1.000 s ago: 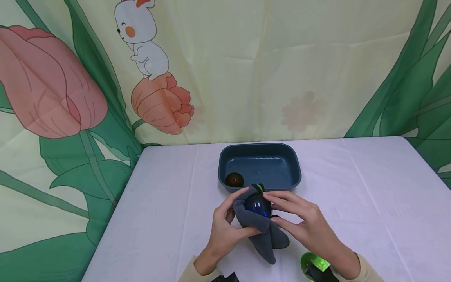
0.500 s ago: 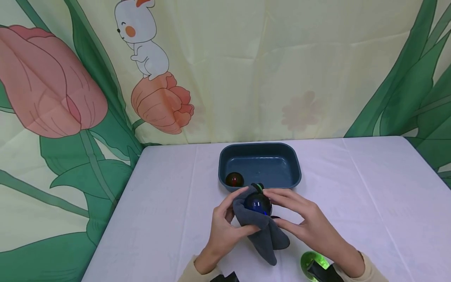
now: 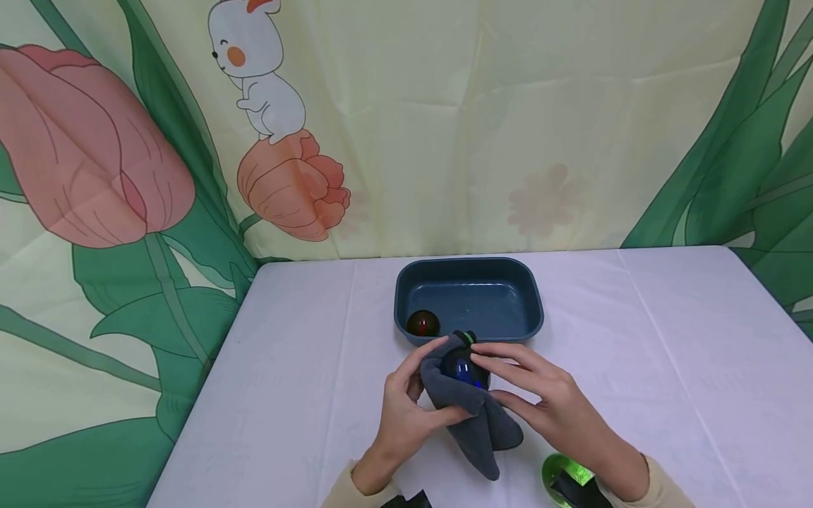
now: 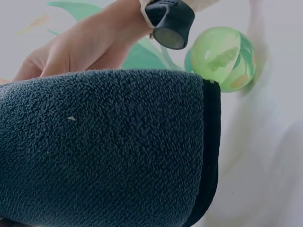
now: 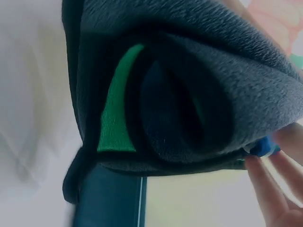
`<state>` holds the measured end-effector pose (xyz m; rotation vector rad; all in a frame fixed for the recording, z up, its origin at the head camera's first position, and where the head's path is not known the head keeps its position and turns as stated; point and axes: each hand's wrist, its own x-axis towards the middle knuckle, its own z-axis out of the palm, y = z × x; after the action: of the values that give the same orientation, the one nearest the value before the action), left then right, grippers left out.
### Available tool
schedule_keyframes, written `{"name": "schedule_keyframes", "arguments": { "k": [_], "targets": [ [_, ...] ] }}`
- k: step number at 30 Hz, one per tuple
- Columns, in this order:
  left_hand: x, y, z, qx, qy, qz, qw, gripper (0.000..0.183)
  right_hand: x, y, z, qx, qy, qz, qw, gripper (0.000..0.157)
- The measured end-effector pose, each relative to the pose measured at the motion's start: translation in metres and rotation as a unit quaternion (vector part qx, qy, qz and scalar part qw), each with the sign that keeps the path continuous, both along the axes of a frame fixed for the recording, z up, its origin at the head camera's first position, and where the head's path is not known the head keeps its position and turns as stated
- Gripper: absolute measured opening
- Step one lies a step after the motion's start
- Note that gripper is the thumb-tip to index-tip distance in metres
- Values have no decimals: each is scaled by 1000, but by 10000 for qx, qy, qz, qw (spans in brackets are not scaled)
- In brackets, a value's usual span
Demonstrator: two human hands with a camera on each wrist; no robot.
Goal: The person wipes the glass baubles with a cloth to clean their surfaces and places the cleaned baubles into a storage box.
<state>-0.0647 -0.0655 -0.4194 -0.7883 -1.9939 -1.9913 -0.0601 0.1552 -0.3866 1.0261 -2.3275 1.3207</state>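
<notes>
A shiny dark blue ball (image 3: 465,368) sits in a folded grey cloth (image 3: 473,416) in front of the bin. My left hand (image 3: 406,416) grips the cloth from the left, its thumb across the lower fold and its fingers behind. From the right, my right hand (image 3: 546,391) holds the ball between its fingertips and thumb. In the right wrist view the cloth's folds (image 5: 199,85) show a green inner side, and a bit of the blue ball (image 5: 261,146) peeks out by the fingertips. The cloth (image 4: 104,146) hides most of the left hand in the left wrist view.
A dark blue rectangular bin (image 3: 470,264) stands just beyond the hands, with a dark red ball (image 3: 423,323) in its near left corner. A clear green ball (image 3: 554,467) lies under the right wrist, partly covered by a black wrist camera (image 3: 578,492). White cloth (image 3: 305,367) covers the table.
My right fingertips have slid slightly left over the blue ball, and the right forearm has shifted a little. The left hand and the cloth stay nearly in place.
</notes>
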Motion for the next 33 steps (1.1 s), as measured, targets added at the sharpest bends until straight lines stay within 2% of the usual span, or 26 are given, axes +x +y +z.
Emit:
{"name": "schedule_keyframes", "arguments": {
  "k": [3,5,9,15,18,20,23,25,29,33],
  "targets": [
    [0,0,0,-15,70,-31,10000,78,0,-1,1,-409,-538,72,9977,45],
    [0,0,0,-36,120,-40,9999,79,0,-2,2,-697,-931,130,9931,50],
    [0,1,-1,-52,152,-7,9999,77,0,-2,2,-779,-1249,58,9891,53],
    [0,1,-1,2,84,27,10000,74,-1,0,3,-428,-1027,-64,9938,58],
    [-1,1,0,13,71,-10,10000,74,-1,2,4,-200,-538,-37,9983,52],
    [0,1,0,36,49,-40,10000,73,-3,3,3,-151,-13,130,9998,47],
    [0,1,0,76,5,-63,10000,73,-4,2,2,-146,630,351,9973,42],
    [1,1,0,90,-38,-63,9999,72,-5,1,2,-210,842,448,9952,40],
    [1,1,-1,87,-72,-78,9999,73,-5,2,0,-176,757,341,9964,42],
    [0,1,-1,51,-21,-76,10000,76,-3,2,0,-173,258,198,9993,44]
  ]
}}
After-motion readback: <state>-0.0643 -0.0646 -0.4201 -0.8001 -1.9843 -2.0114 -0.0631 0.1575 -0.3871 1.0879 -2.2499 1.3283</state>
